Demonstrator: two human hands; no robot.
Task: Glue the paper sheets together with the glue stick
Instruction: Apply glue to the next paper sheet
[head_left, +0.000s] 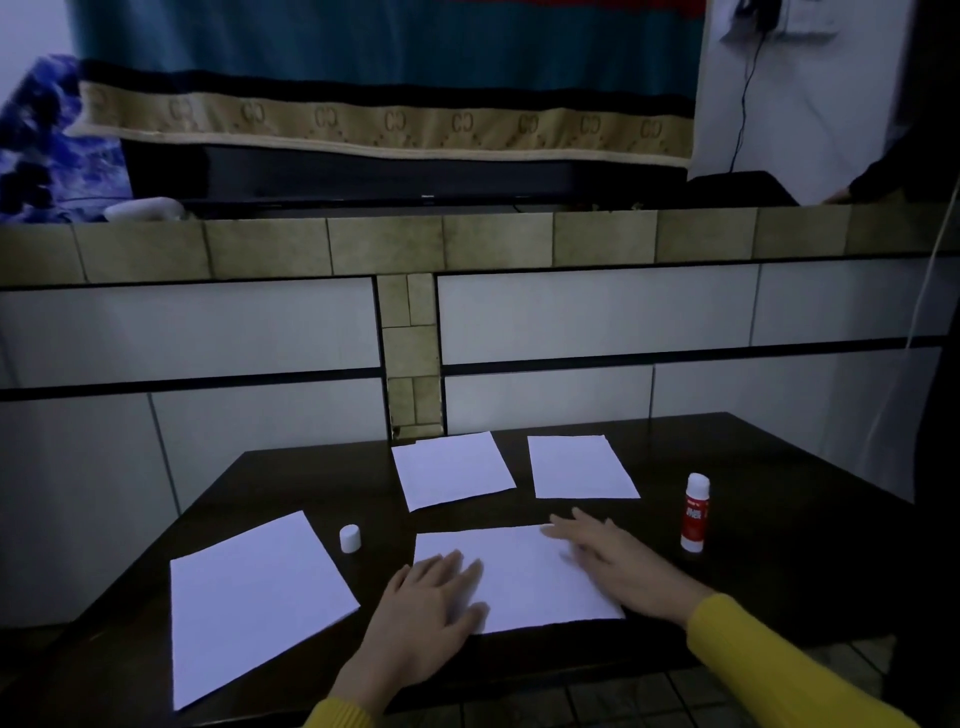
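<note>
- Left hand (434, 603), right hand (618, 564): grip wide, fingers flat, pressing the near sheet (524, 577) at worktop (753, 467) centre.
- Glue stick (695, 514): upright, uncapped, at 3 o'clock; rigid, take its barrel.
- Cap (349, 538): at 9 o'clock.
- Other sheets: 12 o'clock, 8 o'clock; light, limp, slide easily.

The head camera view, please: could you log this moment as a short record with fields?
surface: dark table
middle sheet: flat, under both hands
left hand: open, fingers flat on the sheet's left part
right hand: open, flat on its right part
other sheets: large sheet left; two small sheets behind
glue stick: upright, right, untouched
white cap: standing alone
</note>
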